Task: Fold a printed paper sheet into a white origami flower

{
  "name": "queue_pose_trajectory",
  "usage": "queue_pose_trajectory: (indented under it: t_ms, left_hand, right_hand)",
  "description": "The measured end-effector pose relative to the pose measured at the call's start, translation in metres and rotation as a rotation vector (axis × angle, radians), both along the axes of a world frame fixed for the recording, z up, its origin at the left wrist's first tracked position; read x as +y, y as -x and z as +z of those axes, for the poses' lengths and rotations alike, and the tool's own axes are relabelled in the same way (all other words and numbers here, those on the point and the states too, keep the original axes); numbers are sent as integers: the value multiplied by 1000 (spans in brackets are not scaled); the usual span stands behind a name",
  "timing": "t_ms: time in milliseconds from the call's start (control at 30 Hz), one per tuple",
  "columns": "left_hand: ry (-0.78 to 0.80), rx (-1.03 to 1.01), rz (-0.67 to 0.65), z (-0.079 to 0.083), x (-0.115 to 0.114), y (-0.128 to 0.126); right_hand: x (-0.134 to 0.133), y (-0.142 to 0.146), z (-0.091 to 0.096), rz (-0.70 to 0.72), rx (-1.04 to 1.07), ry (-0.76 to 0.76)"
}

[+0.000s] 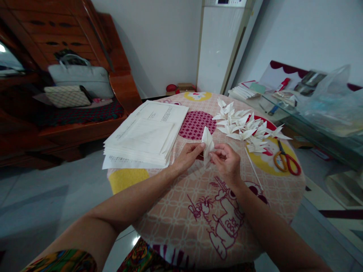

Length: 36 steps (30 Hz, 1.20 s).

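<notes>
Between both hands, above the middle of the cloth-covered table (176,211), is a narrow, pointed piece of folded white paper (208,141). My left hand (188,155) pinches its left edge, thumb on the near face. From the other side my right hand (227,158) grips its right edge with thumb and fingertips. Beyond the right hand lies a cluster of folded paper flowers (241,122) with pointed petals. A thin white stick (254,170) rests just right of that hand. To the left of the hands sits a stack of white paper sheets (147,132), some printed.
Scissors (286,160) with red and orange handles lie at the table's right edge. A glass shelf (317,132) with a plastic bag (329,102) stands beyond. A wooden bench (76,128) holding a grey bag (82,77) is on the left.
</notes>
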<state>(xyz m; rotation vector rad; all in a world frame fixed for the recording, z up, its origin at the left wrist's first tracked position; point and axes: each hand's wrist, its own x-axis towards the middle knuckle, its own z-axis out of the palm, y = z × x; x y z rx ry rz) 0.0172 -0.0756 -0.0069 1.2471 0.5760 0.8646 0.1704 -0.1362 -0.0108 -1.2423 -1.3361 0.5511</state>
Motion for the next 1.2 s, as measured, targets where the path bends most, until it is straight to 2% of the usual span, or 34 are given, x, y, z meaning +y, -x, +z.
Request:
queue_pose_trajectory:
  t_ms: [333, 567, 767, 933, 1100, 1200]
  left_hand:
    - [29, 1, 115, 4, 4, 2]
    - [-39, 36, 144, 3, 9, 7]
    - [-23, 36, 119, 5, 8, 7]
    - [-6, 37, 166, 5, 8, 6]
    - [23, 28, 197, 6, 7, 6]
    - [11, 20, 203, 8, 5, 6]
  right_hand:
    - [-3, 0, 0, 27, -81, -75]
    - [-3, -1, 3, 94, -174, -121]
    - [-7, 0, 9, 48, -183, -78]
    - [-4, 2, 4, 67, -132, -39]
    - [2, 3, -2, 10, -26, 99]
    - [4, 4, -2, 50, 102, 176]
